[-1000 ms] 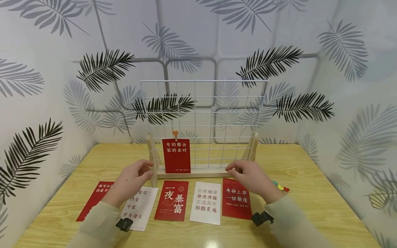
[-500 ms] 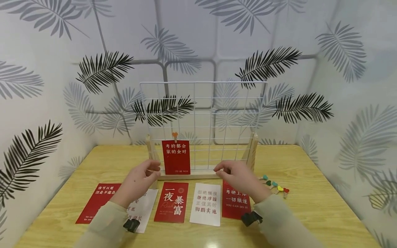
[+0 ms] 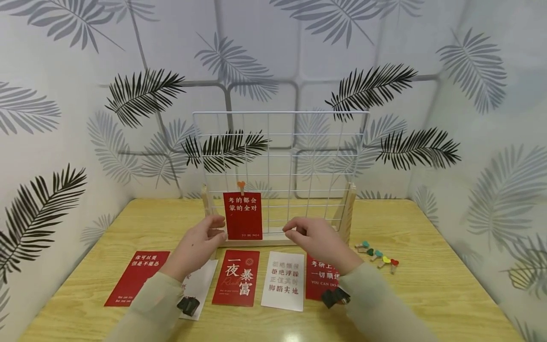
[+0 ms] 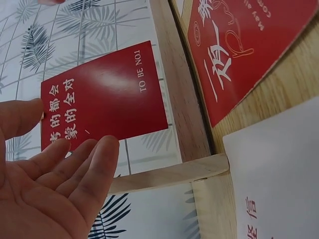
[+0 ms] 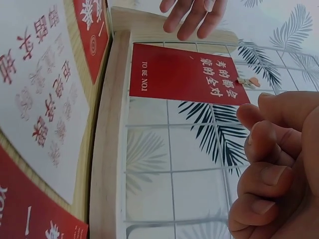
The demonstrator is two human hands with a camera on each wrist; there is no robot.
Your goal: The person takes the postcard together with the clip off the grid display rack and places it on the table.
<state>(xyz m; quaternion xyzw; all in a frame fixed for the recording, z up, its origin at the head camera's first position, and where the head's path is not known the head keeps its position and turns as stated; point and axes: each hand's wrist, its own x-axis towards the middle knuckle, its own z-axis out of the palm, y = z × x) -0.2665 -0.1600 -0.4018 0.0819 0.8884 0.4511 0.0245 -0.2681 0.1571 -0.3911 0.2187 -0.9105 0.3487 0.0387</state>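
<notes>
A red card with white lettering hangs on the white wire grid, under an orange heart clip. My left hand hovers just left of this card, its fingers relaxed and holding nothing. To the right of the card, my right hand is in the air before the grid's wooden base, fingers loosely bent with nothing between them. In the left wrist view the left fingers overlap the hanging card's edge; whether they touch it I cannot tell.
Several cards lie in a row before the rack: a red card, a partly hidden white card, a red card, a white card and a red card. Loose heart clips lie at the right.
Both hands have moved inward: the left toward the hanging card, the right leftward along the rack. The loose heart clips, mostly hidden earlier, are now in sight.
</notes>
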